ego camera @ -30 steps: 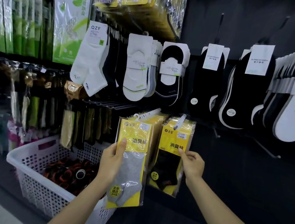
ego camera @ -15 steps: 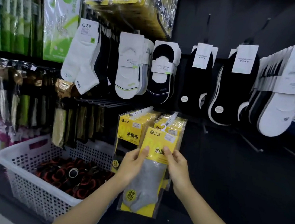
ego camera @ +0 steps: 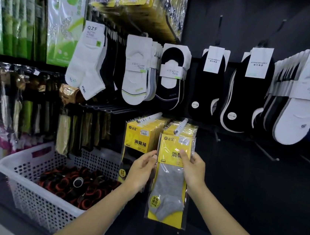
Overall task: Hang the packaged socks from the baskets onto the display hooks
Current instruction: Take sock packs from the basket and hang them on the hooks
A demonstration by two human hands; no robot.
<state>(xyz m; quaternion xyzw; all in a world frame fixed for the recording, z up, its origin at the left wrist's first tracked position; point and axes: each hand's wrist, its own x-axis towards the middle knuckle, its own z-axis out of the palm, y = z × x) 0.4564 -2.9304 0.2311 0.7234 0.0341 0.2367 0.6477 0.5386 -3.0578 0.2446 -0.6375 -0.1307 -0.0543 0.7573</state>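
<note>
Grey sock pack point(ego camera: 171, 179) just below display hook point(ego camera: 181, 125); right hand point(ego camera: 192, 170) pinches header, left hand point(ego camera: 141, 167) grip at edge unclear. Risk: hole misses hook tip, pack drops.

We look at a dim shop wall lit from above and from our side. The white socks point(ego camera: 295, 114) at right and the glossy packets point(ego camera: 143, 6) at upper centre catch the light, and the film on the yellow sock packet point(ego camera: 169, 186) shows pale glare streaks. The black backboard point(ego camera: 257, 22) in the upper right and the lower right corner swallow detail. The wide lens bows the edges; the racks point(ego camera: 6, 23) at far left smear. The left hand point(ego camera: 141, 169) is motion-blurred, the right hand point(ego camera: 194, 170) sharper.
</note>
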